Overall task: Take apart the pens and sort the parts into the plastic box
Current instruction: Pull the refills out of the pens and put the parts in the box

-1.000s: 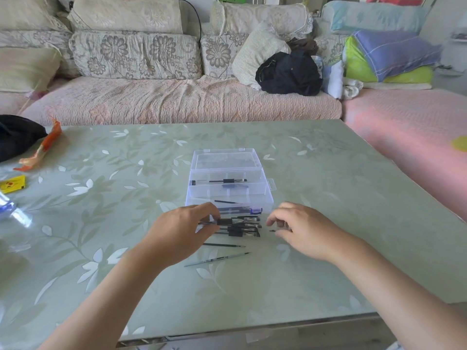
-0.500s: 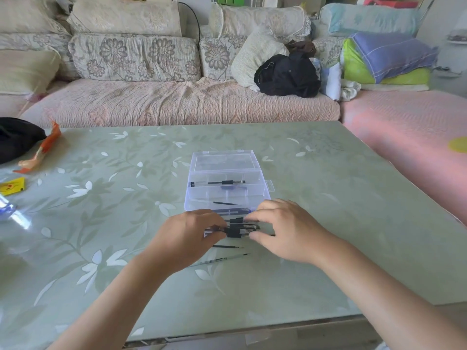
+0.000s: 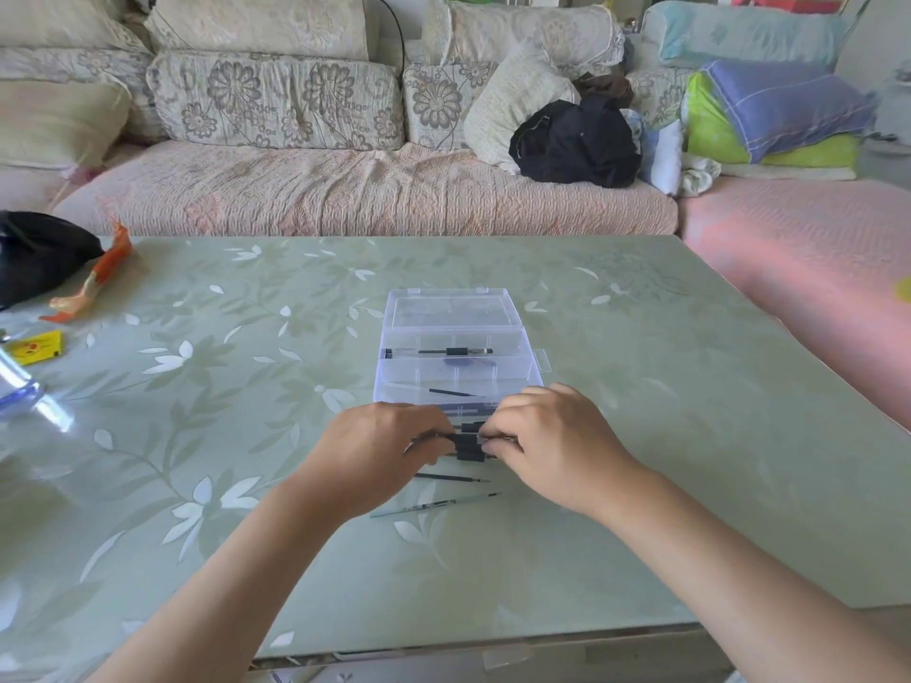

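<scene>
A clear plastic box [image 3: 535, 374] stands open in the middle of the table, its lid [image 3: 451, 308] lying flat behind it. One compartment holds a pen [image 3: 456, 351]; a nearer one holds a thin refill [image 3: 451, 392]. Just in front of the box my left hand [image 3: 377, 451] and my right hand [image 3: 552, 443] close from both sides on a bunch of black-clipped pens [image 3: 468, 446]. Most of the bunch is hidden by my fingers. Two loose refills [image 3: 451, 478] [image 3: 436, 505] lie on the table nearer to me.
The green floral table [image 3: 690, 436] carries a black bag [image 3: 34, 253], an orange wrapper [image 3: 98, 278], a yellow card [image 3: 37, 347] and a clear blue-edged object [image 3: 19, 386] at the far left. A sofa with cushions runs behind the table.
My right hand has moved left onto the pens and both hands have closed around the bunch. The camera has tilted slightly.
</scene>
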`<act>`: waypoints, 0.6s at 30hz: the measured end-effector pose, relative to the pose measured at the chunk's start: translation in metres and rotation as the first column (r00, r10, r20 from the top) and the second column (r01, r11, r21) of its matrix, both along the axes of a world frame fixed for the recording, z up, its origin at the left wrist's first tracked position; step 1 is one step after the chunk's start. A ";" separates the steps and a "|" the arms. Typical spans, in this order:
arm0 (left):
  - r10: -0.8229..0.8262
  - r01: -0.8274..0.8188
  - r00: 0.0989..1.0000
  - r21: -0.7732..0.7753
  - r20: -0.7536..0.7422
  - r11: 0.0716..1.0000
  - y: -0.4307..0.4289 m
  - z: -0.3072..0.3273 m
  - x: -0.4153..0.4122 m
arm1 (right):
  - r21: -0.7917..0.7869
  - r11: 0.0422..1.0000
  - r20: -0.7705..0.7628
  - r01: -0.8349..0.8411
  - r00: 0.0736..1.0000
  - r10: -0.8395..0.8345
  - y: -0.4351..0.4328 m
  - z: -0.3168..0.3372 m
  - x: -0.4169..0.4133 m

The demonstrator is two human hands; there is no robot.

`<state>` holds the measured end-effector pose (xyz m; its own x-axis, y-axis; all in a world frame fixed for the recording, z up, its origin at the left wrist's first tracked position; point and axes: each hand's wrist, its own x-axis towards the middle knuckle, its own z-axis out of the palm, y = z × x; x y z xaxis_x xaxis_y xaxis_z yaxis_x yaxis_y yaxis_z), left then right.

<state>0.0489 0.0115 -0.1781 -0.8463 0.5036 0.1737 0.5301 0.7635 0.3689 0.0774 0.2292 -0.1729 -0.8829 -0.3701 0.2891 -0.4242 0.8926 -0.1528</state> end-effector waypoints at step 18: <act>-0.025 0.025 0.999 -0.010 0.042 1.000 0.001 -0.001 0.000 | -0.060 0.997 0.128 0.039 0.991 -0.031 -0.003 -0.002 0.001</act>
<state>0.0492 0.0125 -0.1786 -0.8397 0.5266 0.1330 0.5336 0.7541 0.3829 0.0781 0.2263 -0.1747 -0.9260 -0.3230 0.1956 -0.3665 0.8935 -0.2595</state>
